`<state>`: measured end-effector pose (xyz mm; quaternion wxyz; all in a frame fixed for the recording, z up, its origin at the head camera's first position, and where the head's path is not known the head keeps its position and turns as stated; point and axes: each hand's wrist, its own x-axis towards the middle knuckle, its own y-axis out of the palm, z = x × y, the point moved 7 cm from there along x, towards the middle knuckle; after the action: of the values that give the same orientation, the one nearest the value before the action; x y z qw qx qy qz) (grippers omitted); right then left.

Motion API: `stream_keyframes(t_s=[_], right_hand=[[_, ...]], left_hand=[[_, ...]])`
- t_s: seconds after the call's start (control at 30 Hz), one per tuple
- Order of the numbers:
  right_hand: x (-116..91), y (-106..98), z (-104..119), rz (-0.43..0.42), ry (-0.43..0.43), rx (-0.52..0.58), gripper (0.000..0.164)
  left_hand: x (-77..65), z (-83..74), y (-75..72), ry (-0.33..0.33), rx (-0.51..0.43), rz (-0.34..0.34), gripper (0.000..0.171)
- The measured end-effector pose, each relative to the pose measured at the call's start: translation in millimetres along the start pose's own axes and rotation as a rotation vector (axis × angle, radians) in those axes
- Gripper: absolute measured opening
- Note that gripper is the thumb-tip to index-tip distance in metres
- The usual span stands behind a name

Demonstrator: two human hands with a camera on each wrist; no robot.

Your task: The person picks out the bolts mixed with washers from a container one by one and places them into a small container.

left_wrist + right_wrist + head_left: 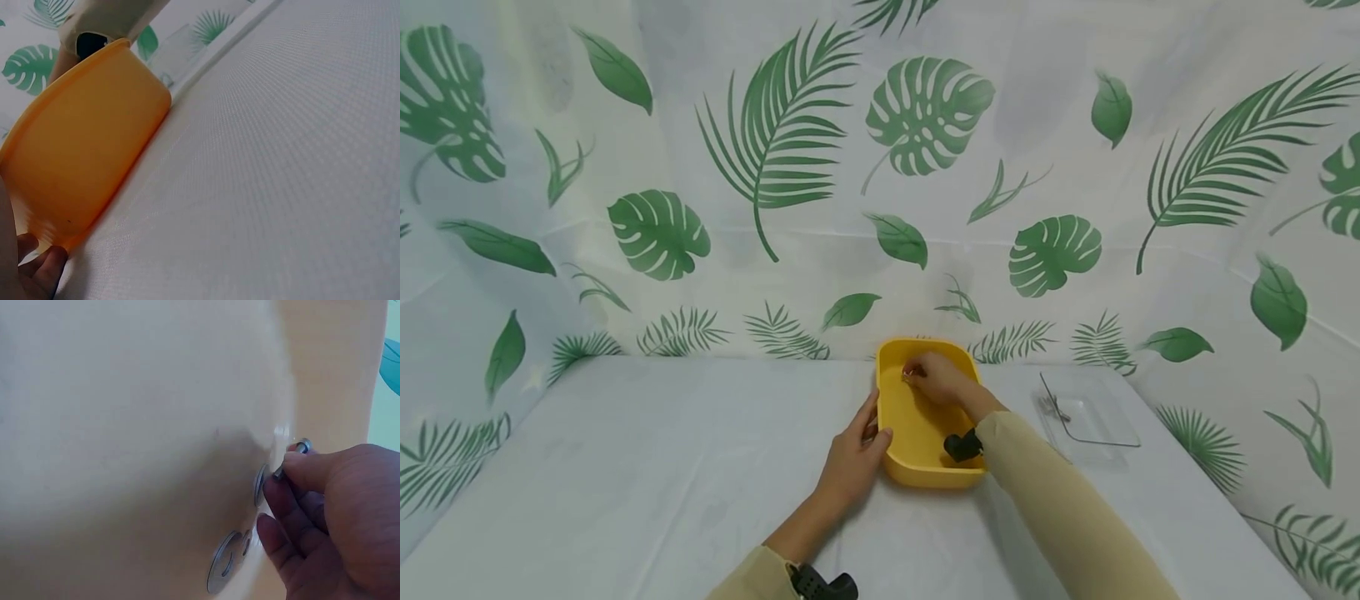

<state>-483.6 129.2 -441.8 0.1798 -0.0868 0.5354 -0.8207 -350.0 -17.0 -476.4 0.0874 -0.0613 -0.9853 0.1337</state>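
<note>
A yellow plastic bin (917,433) stands on the white-covered table against the patterned backdrop. My left hand (853,454) grips its left side, and in the left wrist view the fingertips (53,262) press low on the outer wall. Inside the bin, at its far left end, my right hand (936,377) pinches a small metal bolt (303,446) between thumb and fingers. Right by those fingers a metal washer (259,485) leans at the bin wall. A larger washer (216,575) and a small washer (246,542) lie close by.
To the right of the bin sits a clear plastic tray (1112,417) with a dark line along part of its edge. Several small metal pieces (1054,407) are at its left side. The leaf-printed backdrop (820,283) rises right behind the table.
</note>
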Motion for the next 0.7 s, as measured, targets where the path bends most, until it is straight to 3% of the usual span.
stream_keyframes(t_s=[0.23, 0.53, 0.7], right_hand=[[1, -4, 0, -0.048, -0.037, 0.020, 0.015], [-4, -11, -8, -0.055, 0.066, 0.085, 0.020], [-12, -25, -2, -0.058, 0.031, 0.066, 0.021]], left_hand=[[0.0, 1.6, 0.5, 0.016, -0.008, 0.005, 0.062], [1.4, 2.9, 2.9, 0.009, -0.019, 0.009, 0.062], [1.2, 2.0, 0.1, 0.008, -0.006, 0.004, 0.062]])
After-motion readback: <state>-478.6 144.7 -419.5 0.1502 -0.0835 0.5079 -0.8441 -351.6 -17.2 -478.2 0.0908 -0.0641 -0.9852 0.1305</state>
